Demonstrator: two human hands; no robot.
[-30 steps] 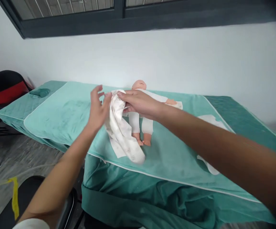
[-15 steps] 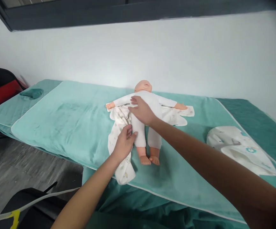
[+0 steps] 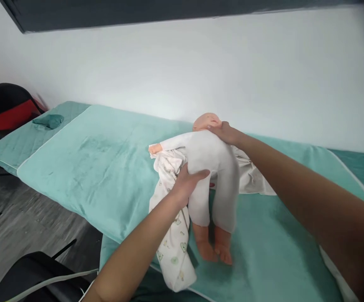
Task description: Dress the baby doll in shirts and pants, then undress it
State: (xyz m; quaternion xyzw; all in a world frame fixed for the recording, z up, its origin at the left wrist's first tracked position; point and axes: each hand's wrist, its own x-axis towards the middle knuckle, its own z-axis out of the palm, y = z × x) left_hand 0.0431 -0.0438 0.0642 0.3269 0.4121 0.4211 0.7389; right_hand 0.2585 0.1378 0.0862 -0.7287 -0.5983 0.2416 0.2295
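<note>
Head view: The doll [image 3: 202, 151], dressed in white, is at the middle of the bed [image 3: 115, 167], head at the far side close to the wall [image 3: 169, 71], bare feet toward the near side. The left hand [image 3: 186, 182] is clamped on the lower body; its thumb lies across the front of the hip, its other fingers mostly hidden. The right hand [image 3: 226, 132] is clamped at the neck and shoulder, just below the head. Both grips are closed on the doll. Whether the back is clear of the bed cannot be determined.

The printed garment [image 3: 175, 243] is spread beneath and beside the doll. Its left part runs along the doll's leg to the near edge of the bed; white fabric [image 3: 259, 178] also shows at right, partly covered by the right forearm. The doll's left-side arm extends outward over the garment.

A face hole [image 3: 48, 121] is at the far left end of the bed. A black-and-red chair [image 3: 8, 113] stands beyond that end; a black chair [image 3: 27, 277] stands near left.
</note>
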